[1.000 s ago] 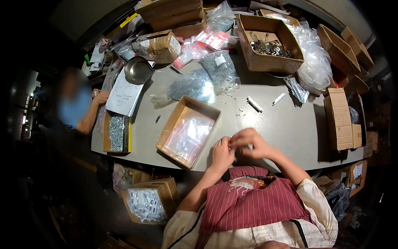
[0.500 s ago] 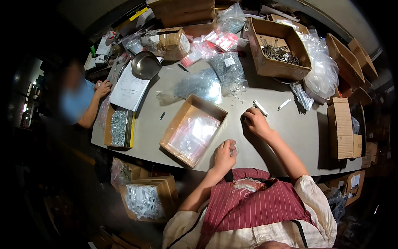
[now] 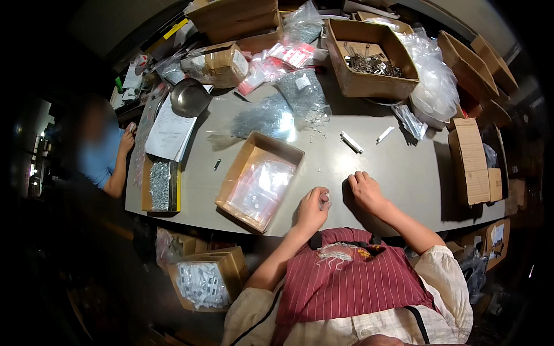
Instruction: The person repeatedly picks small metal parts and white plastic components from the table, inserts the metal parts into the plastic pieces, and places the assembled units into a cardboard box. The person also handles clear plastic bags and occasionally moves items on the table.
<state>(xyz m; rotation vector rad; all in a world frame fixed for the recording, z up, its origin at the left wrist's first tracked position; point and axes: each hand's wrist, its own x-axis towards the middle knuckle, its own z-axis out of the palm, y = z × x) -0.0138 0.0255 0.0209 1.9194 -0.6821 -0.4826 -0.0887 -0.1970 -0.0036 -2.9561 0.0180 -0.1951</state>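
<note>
Low centre of the frame, the left hand (image 3: 312, 209) pinches a small clear plastic bag (image 3: 325, 201) shut-fingered. The right hand (image 3: 365, 191) rests loosely curled, empty, on the grey table (image 3: 404, 167) beside it.

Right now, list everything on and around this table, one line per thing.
table: one, grey, centre.
shallow cardboard box: one, brown, holding clear bags, left of the hands.
large open box: one, brown, metal parts inside, far side.
clear plastic bags: several, mid-table.
small white pieces: two, past the right hand.
metal bowl: one, silver, far left.
paper sheets: white, beside the bowl.
tray of metal parts: one, left edge.
closed cartons: brown, right edge.
floor box: one, white packets inside.
co-worker's hand: left side.
left hand: holds a small clear item.
right hand: resting on the table.
</note>
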